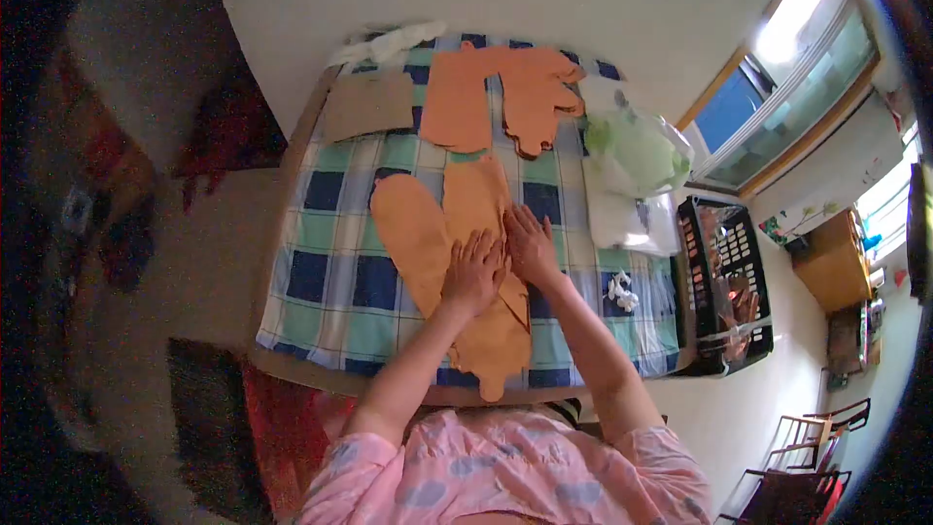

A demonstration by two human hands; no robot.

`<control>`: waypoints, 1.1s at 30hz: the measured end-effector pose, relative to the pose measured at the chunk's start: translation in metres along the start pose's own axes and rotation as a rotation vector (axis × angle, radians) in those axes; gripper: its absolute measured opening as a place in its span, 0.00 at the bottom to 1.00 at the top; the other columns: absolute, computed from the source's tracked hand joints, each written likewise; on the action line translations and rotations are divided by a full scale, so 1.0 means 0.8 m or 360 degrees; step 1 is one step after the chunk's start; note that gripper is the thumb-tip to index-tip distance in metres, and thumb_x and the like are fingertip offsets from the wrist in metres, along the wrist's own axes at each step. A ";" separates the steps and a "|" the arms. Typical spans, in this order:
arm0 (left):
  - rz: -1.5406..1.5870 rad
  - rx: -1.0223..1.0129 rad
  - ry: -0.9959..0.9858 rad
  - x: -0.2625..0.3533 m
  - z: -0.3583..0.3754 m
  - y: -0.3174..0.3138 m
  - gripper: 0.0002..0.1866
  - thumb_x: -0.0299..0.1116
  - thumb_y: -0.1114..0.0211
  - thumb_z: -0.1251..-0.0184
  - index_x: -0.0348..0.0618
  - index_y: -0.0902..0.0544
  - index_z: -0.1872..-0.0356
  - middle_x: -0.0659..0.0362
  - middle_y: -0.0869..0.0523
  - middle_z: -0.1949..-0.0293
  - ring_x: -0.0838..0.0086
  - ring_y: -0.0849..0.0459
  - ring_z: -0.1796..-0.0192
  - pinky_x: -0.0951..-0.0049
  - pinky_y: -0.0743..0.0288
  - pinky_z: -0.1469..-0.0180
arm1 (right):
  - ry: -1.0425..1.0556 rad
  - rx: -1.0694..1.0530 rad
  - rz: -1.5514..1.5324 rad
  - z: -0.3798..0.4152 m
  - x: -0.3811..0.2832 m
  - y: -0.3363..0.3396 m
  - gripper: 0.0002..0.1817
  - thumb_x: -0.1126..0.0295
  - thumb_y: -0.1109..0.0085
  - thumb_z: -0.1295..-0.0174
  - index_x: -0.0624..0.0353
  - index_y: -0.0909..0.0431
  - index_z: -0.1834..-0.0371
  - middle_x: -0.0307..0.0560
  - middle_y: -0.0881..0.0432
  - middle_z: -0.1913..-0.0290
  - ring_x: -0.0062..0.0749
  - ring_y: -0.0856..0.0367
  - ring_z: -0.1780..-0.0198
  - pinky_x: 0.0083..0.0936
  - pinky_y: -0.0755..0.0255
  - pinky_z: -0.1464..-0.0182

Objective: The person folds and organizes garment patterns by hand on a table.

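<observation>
Flat light-orange cut-out pieces [408, 219] with rounded ends lie on the checked cloth in front of me, spread in a V that narrows to a small tab at the table's near edge. My left hand [474, 270] rests on top of them, palm down with fingers stretched out. Beside it, my right hand [532, 245] lies along the right edge of the upright arm of the V, its fingers extended and slightly apart. Under both palms, part of the orange material is hidden. Beyond them is a stack of darker orange pieces [455, 97] with lobed, finger-like outlines.
The blue, green and white checked cloth [308, 275] covers the table. A brown flat sheet [369, 107] lies at the back left. At right are a translucent plastic bag [637, 151], a crumpled white scrap [622, 292] and a black crate [692, 262] beside the table.
</observation>
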State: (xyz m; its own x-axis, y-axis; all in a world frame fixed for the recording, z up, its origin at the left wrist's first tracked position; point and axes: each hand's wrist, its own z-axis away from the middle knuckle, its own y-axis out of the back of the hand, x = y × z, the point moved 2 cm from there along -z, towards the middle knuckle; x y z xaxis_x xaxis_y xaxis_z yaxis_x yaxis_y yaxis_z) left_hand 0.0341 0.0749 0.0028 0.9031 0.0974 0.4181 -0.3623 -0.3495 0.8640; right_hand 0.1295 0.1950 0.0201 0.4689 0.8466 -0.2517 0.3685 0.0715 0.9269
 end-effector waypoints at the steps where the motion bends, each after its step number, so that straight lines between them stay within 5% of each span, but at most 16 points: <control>1: -0.0002 0.0007 0.0000 -0.002 0.000 -0.003 0.27 0.44 0.51 0.31 0.44 0.33 0.35 0.46 0.39 0.31 0.48 0.44 0.29 0.44 0.55 0.29 | 0.0006 0.0112 -0.0111 0.003 -0.004 0.004 0.26 0.71 0.49 0.43 0.59 0.32 0.38 0.51 0.34 0.33 0.46 0.40 0.30 0.55 0.53 0.31; 9: -0.0160 0.0082 -0.0078 -0.003 0.003 -0.005 0.25 0.42 0.48 0.33 0.43 0.31 0.37 0.50 0.37 0.32 0.57 0.43 0.29 0.49 0.51 0.30 | 0.0248 0.0073 -0.0768 0.144 -0.029 0.043 0.22 0.69 0.39 0.50 0.56 0.22 0.49 0.50 0.25 0.40 0.47 0.31 0.38 0.48 0.39 0.35; 11: -0.0145 0.0126 -0.0068 -0.004 0.004 -0.007 0.25 0.41 0.47 0.33 0.43 0.31 0.37 0.50 0.37 0.32 0.58 0.43 0.29 0.49 0.51 0.30 | 0.0436 -0.0239 -0.0488 0.176 -0.078 0.088 0.23 0.67 0.41 0.50 0.55 0.23 0.47 0.49 0.26 0.40 0.46 0.31 0.37 0.48 0.41 0.34; 18: -0.0115 0.0178 -0.0087 -0.005 0.000 -0.006 0.25 0.41 0.45 0.35 0.44 0.30 0.39 0.51 0.35 0.33 0.60 0.42 0.29 0.49 0.50 0.30 | 0.0407 -0.0473 -0.0500 0.222 -0.109 0.072 0.27 0.74 0.46 0.49 0.59 0.29 0.40 0.50 0.34 0.33 0.43 0.38 0.31 0.48 0.47 0.30; 30: -0.0105 0.0143 -0.0051 0.000 0.001 0.008 0.24 0.41 0.44 0.35 0.46 0.29 0.39 0.51 0.35 0.33 0.59 0.41 0.29 0.49 0.50 0.30 | 0.0124 -0.0013 -0.0594 0.240 -0.089 0.108 0.27 0.84 0.48 0.56 0.57 0.24 0.48 0.49 0.23 0.49 0.48 0.25 0.48 0.42 0.32 0.45; 33: -0.0105 0.0166 -0.0067 -0.001 0.000 0.005 0.24 0.41 0.44 0.36 0.46 0.29 0.39 0.51 0.34 0.34 0.59 0.41 0.29 0.49 0.50 0.30 | -0.0086 -0.0131 -0.0601 0.255 -0.075 0.104 0.35 0.59 0.29 0.62 0.52 0.25 0.45 0.48 0.25 0.48 0.48 0.29 0.47 0.43 0.35 0.43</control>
State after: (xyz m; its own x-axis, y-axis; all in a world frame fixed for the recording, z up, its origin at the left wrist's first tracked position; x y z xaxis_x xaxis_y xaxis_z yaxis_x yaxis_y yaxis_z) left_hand 0.0322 0.0734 0.0058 0.9339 0.0850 0.3473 -0.2779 -0.4386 0.8546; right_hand 0.2957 0.0425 0.0555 0.3551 0.7237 -0.5917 0.4588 0.4165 0.7848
